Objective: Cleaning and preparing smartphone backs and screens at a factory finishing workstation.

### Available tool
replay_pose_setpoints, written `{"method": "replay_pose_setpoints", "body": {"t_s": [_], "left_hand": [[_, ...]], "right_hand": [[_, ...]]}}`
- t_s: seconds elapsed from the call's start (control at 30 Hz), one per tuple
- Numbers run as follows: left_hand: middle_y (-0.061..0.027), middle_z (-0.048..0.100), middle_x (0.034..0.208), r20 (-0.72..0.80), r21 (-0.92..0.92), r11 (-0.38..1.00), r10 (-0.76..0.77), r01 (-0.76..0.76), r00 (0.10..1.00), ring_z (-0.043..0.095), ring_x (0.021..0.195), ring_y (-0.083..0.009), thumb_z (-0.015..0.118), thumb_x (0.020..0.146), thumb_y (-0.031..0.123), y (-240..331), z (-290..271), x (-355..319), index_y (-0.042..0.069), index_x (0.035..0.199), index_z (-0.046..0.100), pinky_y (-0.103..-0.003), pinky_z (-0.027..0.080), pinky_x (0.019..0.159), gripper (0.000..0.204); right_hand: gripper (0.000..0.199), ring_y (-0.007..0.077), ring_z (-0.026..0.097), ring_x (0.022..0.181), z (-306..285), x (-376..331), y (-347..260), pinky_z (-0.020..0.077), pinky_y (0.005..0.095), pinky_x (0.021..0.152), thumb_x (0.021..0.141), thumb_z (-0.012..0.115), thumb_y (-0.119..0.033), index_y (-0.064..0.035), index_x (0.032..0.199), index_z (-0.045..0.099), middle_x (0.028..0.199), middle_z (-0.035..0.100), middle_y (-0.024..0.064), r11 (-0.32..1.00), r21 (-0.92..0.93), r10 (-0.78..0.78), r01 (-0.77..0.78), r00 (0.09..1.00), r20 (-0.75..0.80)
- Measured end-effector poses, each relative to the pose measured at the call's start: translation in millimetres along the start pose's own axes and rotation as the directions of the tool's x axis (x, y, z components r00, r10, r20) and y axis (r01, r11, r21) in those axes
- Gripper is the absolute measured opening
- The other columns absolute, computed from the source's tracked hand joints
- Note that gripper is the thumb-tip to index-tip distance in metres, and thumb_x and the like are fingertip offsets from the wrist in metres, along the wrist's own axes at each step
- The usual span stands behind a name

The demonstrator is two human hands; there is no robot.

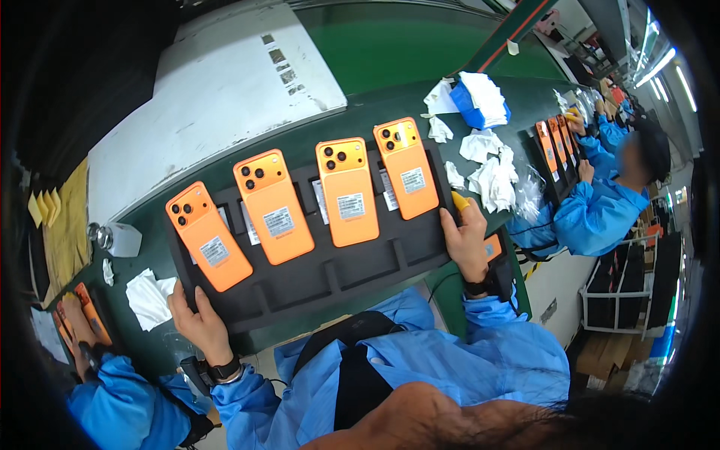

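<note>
Between my two hands is a black phone tray (300, 296), tilted up toward the right. My left hand (201, 324) grips its lower left corner, thumb over the front edge. At the right end, my right hand (466, 238) grips the side, with yellow covers (460, 201) on fingertips partly hidden by the tray. Several orange phones lie in a row in the tray, camera sides up, each with a white label: the leftmost phone (231, 266), one beside it (291, 241), another (352, 229) and the rightmost phone (414, 201). White paper slips (389, 192) show beside them.
Crumpled white wipes (495, 180) and a blue-and-white pack (481, 101) lie right on the green table. At left are a loose wipe (150, 300), a metal-topped bottle (120, 238) and a yellow sheet (67, 225). Co-workers (600, 202) handle orange phones on both sides.
</note>
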State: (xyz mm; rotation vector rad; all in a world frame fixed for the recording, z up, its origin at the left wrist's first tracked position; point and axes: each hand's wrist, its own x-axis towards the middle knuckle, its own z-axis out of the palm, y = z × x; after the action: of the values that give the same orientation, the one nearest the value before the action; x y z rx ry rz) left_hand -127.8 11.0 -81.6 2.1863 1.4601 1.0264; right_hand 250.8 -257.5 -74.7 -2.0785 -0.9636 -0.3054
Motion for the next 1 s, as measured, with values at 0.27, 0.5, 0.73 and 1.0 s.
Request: {"method": "replay_pose_setpoints", "body": {"t_s": [0.27,0.5,0.73,1.0], "left_hand": [[-0.0148,0.061,0.103,-0.002,-0.031,0.999,-0.043,0.043,0.999,0.061,0.093,-0.0248,0.062,0.094,0.003,-4.0,-1.5,-1.0,-0.006,0.125,0.059,-0.035,0.049,0.084,0.032],[-0.0148,0.061,0.104,-0.008,-0.032,0.998,-0.045,0.045,0.999,0.062,0.093,-0.0242,0.062,0.094,0.004,-6.8,-0.2,-1.4,-0.007,0.125,0.058,-0.034,0.050,0.083,0.033],[-0.0171,0.061,0.101,-0.066,-0.046,0.999,-0.009,0.006,0.998,0.062,0.094,-0.0315,0.062,0.092,0.001,-4.0,1.8,-1.6,-0.007,0.121,0.060,-0.038,0.049,0.083,0.030],[-0.0182,0.061,0.100,-0.108,-0.003,0.999,0.048,-0.048,0.993,0.062,0.094,-0.0338,0.064,0.092,0.004,-4.4,-3.3,-5.4,-0.008,0.119,0.060,-0.039,0.049,0.082,0.031]], "right_hand": [[0.030,0.0328,0.057,0.065,0.1,1.5,-1.4,0.0439,0.0387,0.056,0.084,0.071,-0.006,0.0077,0.110,0.066,0.080,0.053,0.0166,1.000,-0.010,0.002,-0.002,1.000,-0.014],[0.030,0.0342,0.057,0.066,-1.5,-0.1,-1.0,0.0443,0.0400,0.058,0.084,0.071,-0.007,0.0074,0.110,0.066,0.080,0.054,0.0171,1.000,-0.002,0.008,-0.008,1.000,-0.029],[0.028,0.0357,0.056,0.067,-1.4,-1.4,0.3,0.0440,0.0412,0.057,0.084,0.071,-0.007,0.0072,0.107,0.066,0.080,0.054,0.0175,1.000,0.013,-0.003,0.004,0.999,-0.047],[0.028,0.0362,0.057,0.068,-6.9,-3.6,1.7,0.0445,0.0417,0.058,0.084,0.072,-0.009,0.0076,0.104,0.066,0.081,0.055,0.0176,0.999,0.014,-0.039,0.040,0.997,-0.069]]}}
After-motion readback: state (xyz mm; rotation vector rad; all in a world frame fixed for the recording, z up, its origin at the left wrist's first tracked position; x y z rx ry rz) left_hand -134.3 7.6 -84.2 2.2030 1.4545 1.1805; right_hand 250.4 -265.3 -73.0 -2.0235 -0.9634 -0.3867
